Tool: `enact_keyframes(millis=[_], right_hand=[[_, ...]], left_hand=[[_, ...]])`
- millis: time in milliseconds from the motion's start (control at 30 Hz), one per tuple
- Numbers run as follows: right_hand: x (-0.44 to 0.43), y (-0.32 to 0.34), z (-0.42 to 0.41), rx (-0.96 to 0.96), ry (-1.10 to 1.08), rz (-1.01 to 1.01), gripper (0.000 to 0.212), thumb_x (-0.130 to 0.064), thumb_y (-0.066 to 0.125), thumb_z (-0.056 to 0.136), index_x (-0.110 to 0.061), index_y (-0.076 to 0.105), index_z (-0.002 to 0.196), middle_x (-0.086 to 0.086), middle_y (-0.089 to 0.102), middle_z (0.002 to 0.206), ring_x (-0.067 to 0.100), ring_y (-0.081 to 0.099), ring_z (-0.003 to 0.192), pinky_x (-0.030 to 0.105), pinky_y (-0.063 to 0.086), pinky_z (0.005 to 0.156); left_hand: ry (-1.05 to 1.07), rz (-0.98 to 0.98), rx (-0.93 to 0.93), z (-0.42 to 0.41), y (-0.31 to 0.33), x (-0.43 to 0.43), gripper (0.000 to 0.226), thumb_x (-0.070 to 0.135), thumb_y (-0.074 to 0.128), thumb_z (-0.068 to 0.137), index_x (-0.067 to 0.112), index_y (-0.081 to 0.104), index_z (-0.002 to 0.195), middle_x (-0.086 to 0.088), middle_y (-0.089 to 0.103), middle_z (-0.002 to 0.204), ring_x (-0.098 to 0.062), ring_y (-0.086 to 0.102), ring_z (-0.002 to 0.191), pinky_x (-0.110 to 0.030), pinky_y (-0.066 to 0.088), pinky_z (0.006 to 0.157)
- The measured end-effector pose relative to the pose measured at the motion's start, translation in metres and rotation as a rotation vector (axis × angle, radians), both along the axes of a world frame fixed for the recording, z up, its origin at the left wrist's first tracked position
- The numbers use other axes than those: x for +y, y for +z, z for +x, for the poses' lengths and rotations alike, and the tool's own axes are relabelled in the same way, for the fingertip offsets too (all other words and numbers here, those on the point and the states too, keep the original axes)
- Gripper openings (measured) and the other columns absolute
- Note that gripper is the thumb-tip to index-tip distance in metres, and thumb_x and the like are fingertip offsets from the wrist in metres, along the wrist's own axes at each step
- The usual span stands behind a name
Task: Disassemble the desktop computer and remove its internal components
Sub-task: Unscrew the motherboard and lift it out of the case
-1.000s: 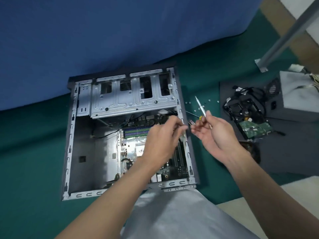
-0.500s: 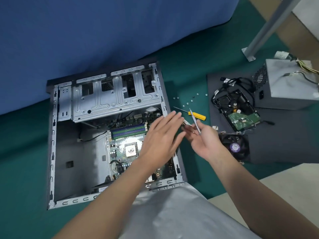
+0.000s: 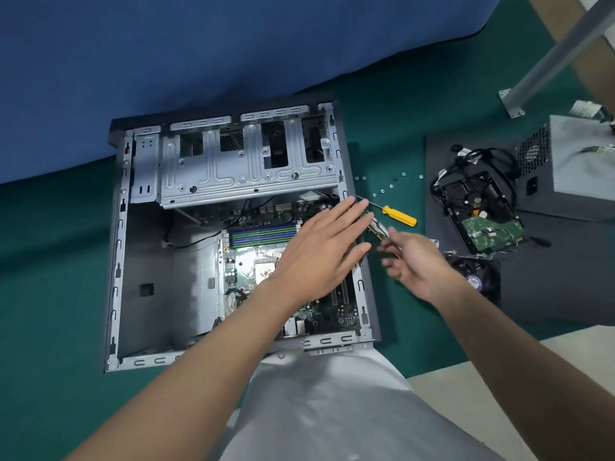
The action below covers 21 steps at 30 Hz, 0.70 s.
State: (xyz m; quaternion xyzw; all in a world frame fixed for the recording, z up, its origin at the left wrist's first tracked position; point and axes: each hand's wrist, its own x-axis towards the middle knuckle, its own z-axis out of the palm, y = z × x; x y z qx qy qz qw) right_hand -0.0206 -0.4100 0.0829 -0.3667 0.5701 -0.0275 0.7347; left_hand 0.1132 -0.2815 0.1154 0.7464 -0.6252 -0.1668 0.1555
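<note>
The open desktop case [image 3: 119, 227] lies on its side on a green mat. Inside it are the motherboard [image 3: 342, 314] with its memory sticks [image 3: 263, 234] and a silver drive cage [image 3: 246, 168]. My left hand [image 3: 319, 254] hovers flat over the right part of the motherboard. Its fingers are straight and reach to the case's right wall, and it holds nothing. Just right of that wall, my right hand [image 3: 419, 264] pinches a thin silver screwdriver [image 3: 377, 227], whose tip points toward my left fingertips.
On the mat right of the case lie a yellow-handled screwdriver [image 3: 399, 216] and several loose screws [image 3: 382, 191]. A dark panel [image 3: 565, 277] carries a hard drive with cables [image 3: 479, 221], a fan [image 3: 476, 277] and the power supply [image 3: 582, 168]. A metal pole [image 3: 559, 54] rises at the back right.
My left hand went from pinched fingertips to flat, straight fingers. My right hand lowered the thin screwdriver from pointing up toward the case's right wall. The view shifted.
</note>
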Motion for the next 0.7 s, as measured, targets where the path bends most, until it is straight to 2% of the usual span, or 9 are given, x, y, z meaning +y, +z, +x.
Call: enact_keyframes(millis=[100, 233, 300, 367, 400, 467, 567, 633, 700], right_hand=[[-0.008, 0.039, 0.0, -0.096, 0.169, -0.204, 0.022, -0.02, 0.048, 0.099, -0.008, 0.055, 0.082, 0.003, 0.043, 0.062, 0.009, 0.027, 0.042, 0.022, 0.014, 0.041], [-0.008, 0.103, 0.007, -0.087, 0.71, -0.62, 0.016, -0.023, 0.057, 0.094, -0.018, 0.065, 0.081, -0.005, 0.05, 0.053, 0.004, 0.035, 0.04, 0.013, 0.027, 0.039], [0.001, 0.125, 0.021, -0.018, 1.11, -0.872, 0.019, -0.033, 0.058, 0.09, -0.027, 0.064, 0.074, -0.011, 0.058, 0.057, 0.003, 0.041, 0.044, 0.01, 0.032, 0.046], [0.016, 0.13, 0.04, 0.013, 1.447, -1.025, 0.021, -0.033, 0.057, 0.091, -0.025, 0.063, 0.072, -0.013, 0.059, 0.061, 0.002, 0.048, 0.056, 0.01, 0.038, 0.064], [0.025, 0.126, 0.049, 0.037, 1.58, -1.062, 0.02, -0.032, 0.056, 0.091, -0.022, 0.062, 0.074, -0.01, 0.06, 0.064, 0.003, 0.05, 0.063, 0.019, 0.043, 0.073], [0.043, 0.113, 0.066, 0.092, 1.804, -1.104, 0.019, -0.022, 0.054, 0.091, -0.014, 0.06, 0.074, 0.0, 0.059, 0.069, 0.015, 0.054, 0.069, 0.038, 0.048, 0.066], [0.063, 0.093, 0.081, 0.168, 2.094, -1.095, 0.023, 0.002, 0.049, 0.081, -0.009, 0.043, 0.062, 0.004, 0.044, 0.062, 0.02, 0.044, 0.055, 0.029, 0.032, 0.044], [0.07, 0.081, 0.084, 0.213, 2.221, -1.02, 0.033, 0.006, 0.047, 0.081, -0.016, 0.031, 0.061, 0.002, 0.039, 0.067, 0.015, 0.041, 0.056, 0.026, 0.028, 0.043], [0.075, 0.067, 0.085, 0.267, 2.301, -0.965, 0.031, 0.003, 0.049, 0.086, -0.017, 0.035, 0.066, 0.002, 0.041, 0.072, 0.014, 0.045, 0.061, 0.024, 0.032, 0.045]], left_hand=[[0.013, 0.005, 0.013, 0.004, 0.0, 0.009, 0.055, 0.043, 0.035, 0.103, 0.02, 0.026, 0.152, 0.006, 0.016, 0.16, -0.008, 0.006, 0.148, -0.027, 0.004, 0.119], [0.188, 0.072, 0.099, 0.013, 0.0, 0.041, 0.056, 0.049, 0.027, 0.101, 0.025, 0.019, 0.152, 0.006, 0.013, 0.159, -0.008, 0.01, 0.147, -0.028, 0.002, 0.118], [0.308, 0.143, 0.21, 0.017, -0.003, 0.068, 0.053, 0.047, 0.034, 0.101, 0.022, 0.034, 0.148, 0.001, 0.035, 0.153, -0.014, 0.033, 0.141, -0.03, 0.018, 0.116], [0.387, 0.259, 0.282, 0.023, -0.006, 0.096, 0.046, 0.046, 0.039, 0.1, 0.022, 0.052, 0.137, -0.004, 0.062, 0.13, -0.021, 0.057, 0.119, -0.033, 0.041, 0.099], [0.402, 0.336, 0.302, 0.026, -0.008, 0.107, 0.043, 0.048, 0.039, 0.1, 0.024, 0.057, 0.131, -0.005, 0.069, 0.116, -0.022, 0.063, 0.106, -0.032, 0.045, 0.085], [0.396, 0.435, 0.291, 0.031, -0.01, 0.12, 0.042, 0.052, 0.036, 0.099, 0.026, 0.06, 0.121, -0.004, 0.071, 0.102, -0.022, 0.065, 0.093, -0.031, 0.043, 0.07], [0.37, 0.459, 0.192, 0.036, -0.014, 0.125, 0.041, 0.055, 0.034, 0.099, 0.027, 0.057, 0.117, -0.003, 0.068, 0.105, -0.022, 0.059, 0.088, -0.032, 0.035, 0.064], [0.374, 0.504, 0.236, 0.036, -0.018, 0.127, 0.042, 0.058, 0.033, 0.098, 0.027, 0.056, 0.116, -0.004, 0.066, 0.111, -0.022, 0.056, 0.09, -0.035, 0.04, 0.068], [0.394, 0.544, 0.328, 0.038, -0.022, 0.129, 0.047, 0.06, 0.034, 0.096, 0.028, 0.055, 0.123, -0.005, 0.064, 0.12, -0.025, 0.056, 0.105, -0.04, 0.046, 0.083]])
